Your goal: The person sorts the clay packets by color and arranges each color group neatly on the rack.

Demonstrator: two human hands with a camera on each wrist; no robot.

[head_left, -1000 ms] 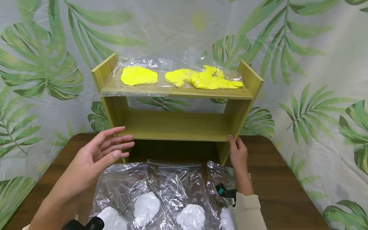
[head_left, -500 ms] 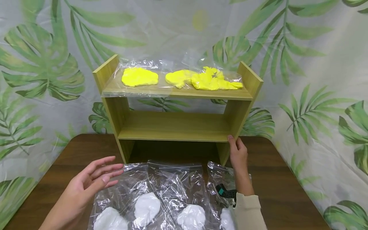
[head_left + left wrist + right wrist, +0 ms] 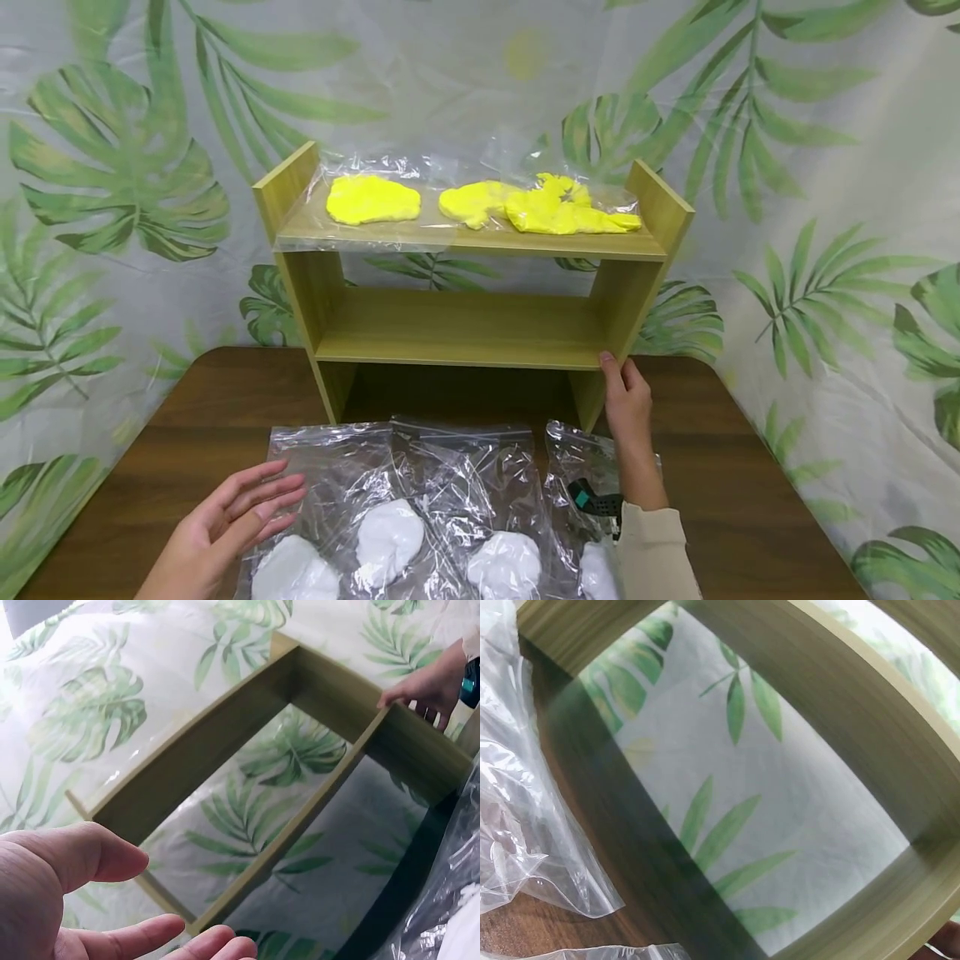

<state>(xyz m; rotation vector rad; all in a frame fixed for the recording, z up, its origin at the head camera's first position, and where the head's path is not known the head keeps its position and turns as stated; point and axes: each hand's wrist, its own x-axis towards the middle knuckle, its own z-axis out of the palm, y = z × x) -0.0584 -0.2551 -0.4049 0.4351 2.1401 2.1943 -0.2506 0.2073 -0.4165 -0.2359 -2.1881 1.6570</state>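
My right hand grips the right side panel of a two-tier wooden shelf, thumb at the front edge of the middle board and fingers on the outer side. In the right wrist view only a bit of that hand shows at the lower right corner. With fingers spread and nothing in it, my left hand hovers at the left edge of the bags. Below the shelf lie clear zip bags with lumps of white clay. On the top board, under clear plastic, are flattened lumps of yellow clay.
The dark wooden table reaches out to both sides of the shelf. Behind it hangs a leaf-printed cloth. A clear bag lies close before the shelf's front in the right wrist view.
My left hand has moved away from the shelf's left side, down and toward me, to beside the bags. My right hand has stayed on the shelf's right panel.
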